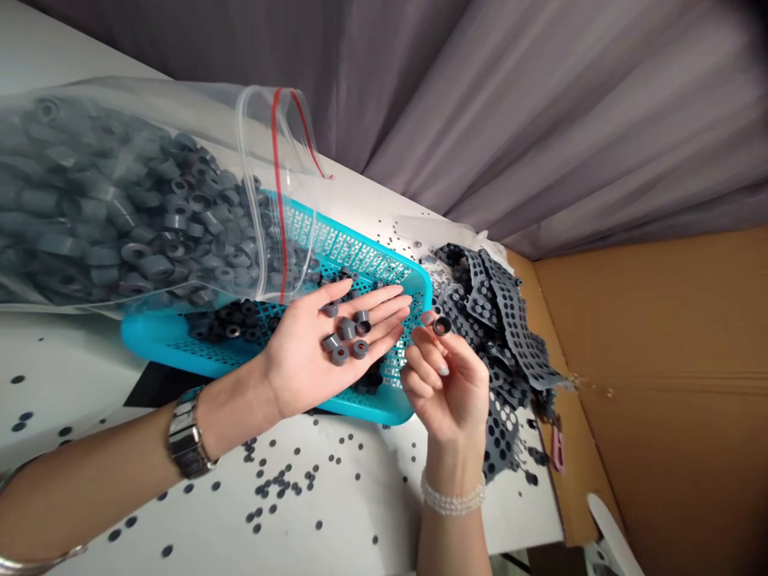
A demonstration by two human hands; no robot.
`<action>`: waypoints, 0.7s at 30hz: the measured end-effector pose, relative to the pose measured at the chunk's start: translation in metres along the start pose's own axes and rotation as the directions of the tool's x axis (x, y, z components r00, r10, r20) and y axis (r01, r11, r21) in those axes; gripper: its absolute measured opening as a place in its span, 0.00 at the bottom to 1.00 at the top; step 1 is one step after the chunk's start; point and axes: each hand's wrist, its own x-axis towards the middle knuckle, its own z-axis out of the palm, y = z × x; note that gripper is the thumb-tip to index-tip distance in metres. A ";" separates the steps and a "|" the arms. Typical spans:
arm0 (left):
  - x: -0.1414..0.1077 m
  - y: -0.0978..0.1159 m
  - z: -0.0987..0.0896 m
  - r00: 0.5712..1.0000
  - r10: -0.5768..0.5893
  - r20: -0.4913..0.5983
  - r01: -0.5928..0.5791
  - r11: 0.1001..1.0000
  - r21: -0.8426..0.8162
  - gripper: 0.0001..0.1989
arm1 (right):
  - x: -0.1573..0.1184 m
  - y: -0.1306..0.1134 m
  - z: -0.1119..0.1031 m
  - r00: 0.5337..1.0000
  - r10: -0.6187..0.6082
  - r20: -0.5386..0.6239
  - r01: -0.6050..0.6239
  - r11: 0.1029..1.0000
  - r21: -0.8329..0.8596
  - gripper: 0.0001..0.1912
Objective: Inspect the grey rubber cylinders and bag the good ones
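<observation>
My left hand is palm up with its fingers stretched flat, and several small dark grey rubber caps lie loose on its palm and fingers. Between the thumb and forefinger of my right hand, one grey rubber cap is pinched, its hollow end facing me. The other right fingers are curled. Beneath the left hand stands a turquoise plastic basket with more dark caps inside, partly hidden by the hand. A clear zip bag full of grey caps rests over the basket's left part.
Perforated dark rubber sheets are heaped right of the basket. Small dark discs lie scattered over the white table. A pink-handled tool lies by the cardboard at right. Grey curtains hang behind.
</observation>
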 end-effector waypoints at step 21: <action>0.003 0.002 -0.010 0.997 0.033 0.071 -0.035 0.999 0.022 0.30 | -0.005 0.004 0.016 0.982 -0.177 -0.066 0.136 0.904 -0.406 0.15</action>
